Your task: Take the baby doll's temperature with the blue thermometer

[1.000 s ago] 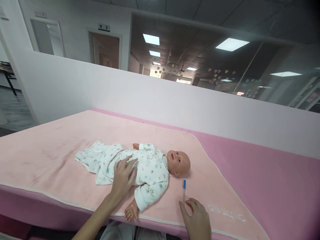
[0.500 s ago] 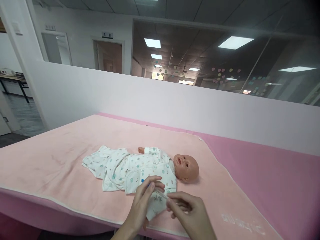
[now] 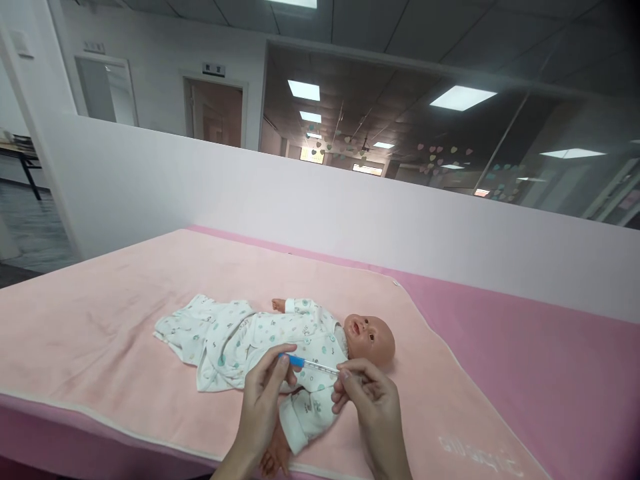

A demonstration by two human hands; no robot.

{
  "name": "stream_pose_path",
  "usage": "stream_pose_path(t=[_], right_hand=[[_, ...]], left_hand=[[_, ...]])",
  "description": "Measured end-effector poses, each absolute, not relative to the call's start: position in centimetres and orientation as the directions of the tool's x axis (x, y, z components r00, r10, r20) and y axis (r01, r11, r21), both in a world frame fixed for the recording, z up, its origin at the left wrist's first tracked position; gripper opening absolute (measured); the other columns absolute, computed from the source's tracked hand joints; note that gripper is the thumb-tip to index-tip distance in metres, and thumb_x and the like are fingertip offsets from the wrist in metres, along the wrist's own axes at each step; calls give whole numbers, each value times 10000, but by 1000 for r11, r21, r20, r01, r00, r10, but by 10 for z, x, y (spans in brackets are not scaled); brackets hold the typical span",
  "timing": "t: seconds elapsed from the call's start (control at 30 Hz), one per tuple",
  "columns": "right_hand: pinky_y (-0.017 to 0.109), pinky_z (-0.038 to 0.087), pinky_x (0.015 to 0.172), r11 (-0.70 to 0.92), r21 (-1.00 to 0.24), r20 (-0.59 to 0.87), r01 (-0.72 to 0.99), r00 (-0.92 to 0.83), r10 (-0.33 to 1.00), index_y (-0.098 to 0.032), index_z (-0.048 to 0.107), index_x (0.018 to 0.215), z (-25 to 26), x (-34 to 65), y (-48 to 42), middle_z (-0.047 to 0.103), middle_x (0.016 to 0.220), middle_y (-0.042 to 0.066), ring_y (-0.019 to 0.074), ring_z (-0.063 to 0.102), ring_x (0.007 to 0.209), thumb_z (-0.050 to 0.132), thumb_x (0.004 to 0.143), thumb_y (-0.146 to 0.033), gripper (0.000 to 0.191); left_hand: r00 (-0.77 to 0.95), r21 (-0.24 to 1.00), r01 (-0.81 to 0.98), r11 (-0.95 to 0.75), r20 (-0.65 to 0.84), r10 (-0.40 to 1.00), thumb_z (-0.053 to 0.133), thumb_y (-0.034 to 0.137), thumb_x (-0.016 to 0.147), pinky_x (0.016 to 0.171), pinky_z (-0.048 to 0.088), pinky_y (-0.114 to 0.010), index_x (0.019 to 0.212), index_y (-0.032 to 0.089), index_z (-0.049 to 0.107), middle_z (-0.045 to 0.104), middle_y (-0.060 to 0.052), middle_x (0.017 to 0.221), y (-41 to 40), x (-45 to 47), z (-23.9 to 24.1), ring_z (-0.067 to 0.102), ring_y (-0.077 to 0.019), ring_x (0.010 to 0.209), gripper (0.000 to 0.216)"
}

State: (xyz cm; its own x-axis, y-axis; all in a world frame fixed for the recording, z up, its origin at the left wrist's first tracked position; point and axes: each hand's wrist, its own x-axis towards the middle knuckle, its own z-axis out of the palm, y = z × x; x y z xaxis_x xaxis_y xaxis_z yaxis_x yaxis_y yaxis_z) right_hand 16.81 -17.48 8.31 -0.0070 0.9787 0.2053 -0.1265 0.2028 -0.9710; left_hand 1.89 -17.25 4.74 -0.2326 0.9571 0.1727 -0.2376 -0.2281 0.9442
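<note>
Held level between both hands is a glass thermometer point(image 3: 320, 367) with a blue end. My left hand point(image 3: 267, 383) pinches the blue end, and my right hand point(image 3: 367, 393) grips the clear end between thumb and fingers. Just beyond and beneath them a baby doll point(image 3: 371, 339) lies on its back, head to the right. It wears a white patterned outfit point(image 3: 225, 337). One doll hand sticks out at the far side; the other lies below my left wrist, partly covered by it.
A peach blanket point(image 3: 120, 320) covers much of the pink padded table point(image 3: 550, 327), with white lettering point(image 3: 480, 457) at its near right. Behind it stands a white half wall point(image 3: 320, 207) topped by a large window point(image 3: 400, 133). A doorway point(image 3: 215, 113) shows at the back left.
Both hands have risen slightly, and the left has shifted left. The thermometer now lies nearly level, with more of its blue end and stem showing. The view has tilted a little.
</note>
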Motion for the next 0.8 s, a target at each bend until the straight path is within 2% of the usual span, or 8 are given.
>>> stream_pose_path(t=[0.17,0.27,0.37,0.47,0.53,0.63,0.7,0.8], right_hand=[[205,406,390,132,-971,186,-198,-283,941,-179,472,688,87,158,-168,523,494,-28,95,485,400,492,820,-443,296],[203,416,451,213,-976,217,-53,-370,903,-167,535,753,99,150,-168,540,547,-16,92,503,458,451,846,-430,292],[194,418,527,357,-921,261,156,-434,862,-166,601,804,108,141,-172,579,658,7,98,538,580,406,877,-370,292],[195,414,579,537,-783,332,314,-518,788,-174,614,739,113,137,-171,609,676,0,94,541,604,359,891,-293,320],[189,405,558,647,-655,385,391,-564,730,-182,620,686,116,139,-163,619,638,-15,88,533,567,371,875,-282,329],[178,387,485,709,-459,546,535,-460,700,-188,636,657,120,150,-145,626,607,-23,85,523,533,344,875,-326,390],[183,412,501,700,-340,660,627,-370,653,-181,643,703,122,157,-132,642,670,-13,88,542,575,304,896,-346,423],[255,485,662,701,-246,715,669,-363,597,-158,609,913,122,161,-120,624,913,20,118,580,759,400,894,-362,292]], left_hand=[[-86,939,-220,-264,251,964,545,413,791,619,472,-247,874,159,638,608,-32,637,-175,20,43,559,-148,625,283],[-44,943,-214,-254,251,967,532,402,801,637,475,-252,921,163,642,623,-36,675,-177,15,45,563,-153,650,289],[-102,954,-210,-215,197,975,542,414,789,696,485,-266,962,172,640,641,-53,824,-178,10,43,577,-184,779,313],[-147,959,-220,-180,150,978,550,420,781,796,464,-278,990,179,641,634,-58,931,-179,7,36,554,-205,920,332],[-96,962,-212,-172,155,983,549,431,778,775,466,-278,998,166,645,635,-56,862,-179,6,34,561,-190,844,358],[-68,969,-188,-159,149,987,530,459,779,637,477,-263,1009,154,643,610,-42,742,-175,-1,36,520,-146,642,398],[-161,970,-143,-198,175,971,509,456,794,602,460,-244,995,162,642,592,-31,721,-169,-7,34,494,-130,605,381],[-258,965,-15,-261,248,934,480,430,816,598,432,-231,943,160,644,578,-22,692,-160,-18,19,495,-131,607,340]])
